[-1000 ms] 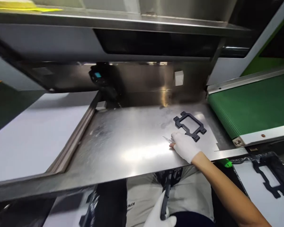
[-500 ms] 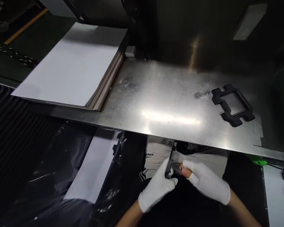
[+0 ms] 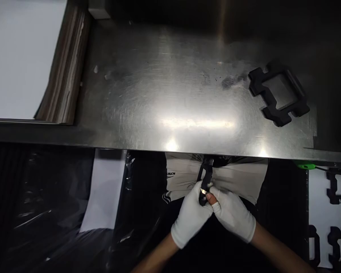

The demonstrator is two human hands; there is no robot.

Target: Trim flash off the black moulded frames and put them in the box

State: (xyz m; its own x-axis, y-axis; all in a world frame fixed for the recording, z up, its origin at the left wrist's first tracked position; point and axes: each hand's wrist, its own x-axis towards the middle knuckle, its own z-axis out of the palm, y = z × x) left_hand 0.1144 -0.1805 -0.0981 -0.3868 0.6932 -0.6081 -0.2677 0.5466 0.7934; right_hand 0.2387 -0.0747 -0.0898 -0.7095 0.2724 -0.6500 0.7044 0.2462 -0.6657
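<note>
Over my lap, my left hand (image 3: 191, 218), in a white glove, grips a black frame-like part (image 3: 207, 174) that stands nearly edge-on. My right hand (image 3: 234, 216), gloved with a bare thumb tip showing, meets it at the part's lower end. A small shiny blade (image 3: 204, 191) is pinched at my right thumb and lies against the part's edge. The rest of the blade is hidden by the fingers. Another black frame (image 3: 268, 98), with a square opening and notched edges, lies on the metal table (image 3: 130, 94) to the right.
A thick stack of white-topped sheets (image 3: 17, 57) lies at the table's left. Below the edge, black plastic (image 3: 53, 189) and a white strip (image 3: 105, 189) are on the left. At right are a green-handled tool (image 3: 307, 166) and several black frames (image 3: 333, 189) on a white sheet (image 3: 319, 216).
My right hand has moved left to the part, bringing the blade against it. The part has turned in my left hand. The view has tilted down and levelled.
</note>
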